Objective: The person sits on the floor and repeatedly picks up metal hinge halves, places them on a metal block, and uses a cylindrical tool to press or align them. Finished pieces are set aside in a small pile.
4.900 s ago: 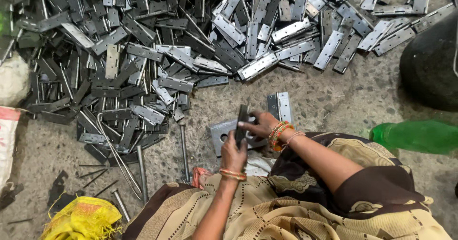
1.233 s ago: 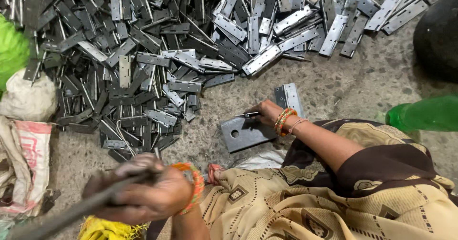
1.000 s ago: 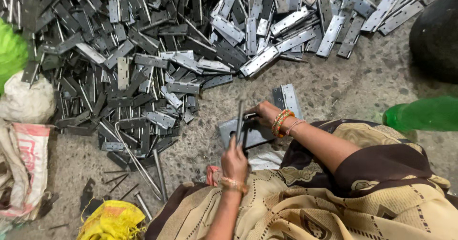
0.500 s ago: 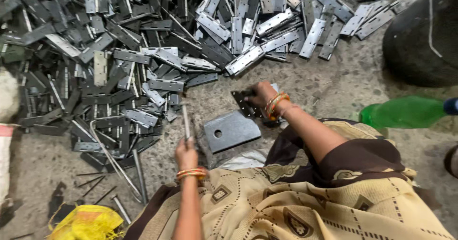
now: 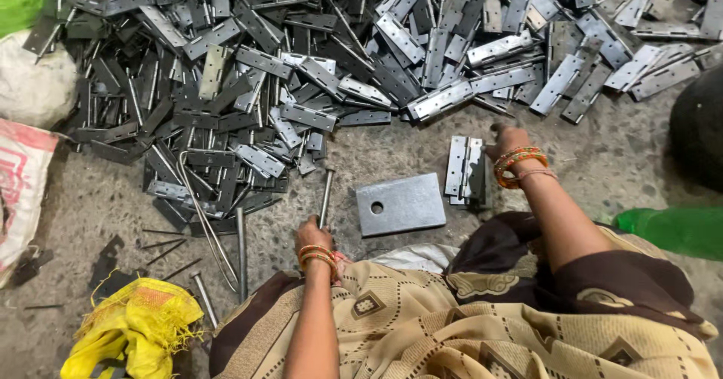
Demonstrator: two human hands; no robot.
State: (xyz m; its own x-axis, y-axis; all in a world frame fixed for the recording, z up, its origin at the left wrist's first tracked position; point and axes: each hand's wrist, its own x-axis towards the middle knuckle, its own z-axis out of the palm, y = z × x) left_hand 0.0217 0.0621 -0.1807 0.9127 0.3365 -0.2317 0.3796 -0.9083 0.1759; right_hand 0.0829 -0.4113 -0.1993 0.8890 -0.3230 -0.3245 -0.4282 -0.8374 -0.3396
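Both hands are busy on the concrete floor: the left hand is closed around the near end of a metal rod, which now points away toward the far pile, while the right hand has gone out to the right and rests on a small stack of hinges, fingers curled down at its far edge; whether it has actually pinched one I cannot tell from here. Half a second ago that right hand held a dark piece just beyond the flat metal plate, and a second ago both hands met over the plate with the rod upright; now the plate with its round hole lies bare between the two hands, nothing on it. So the piece has left the plate and the rod has swung off to its left side. Far across the scene spreads the big heap of hinges, dark ones on the left, shinier ones toward the right. Near left, loose rods lie beside a yellow sack, a white sack sits at the left edge, and a green bottle lies at the right.
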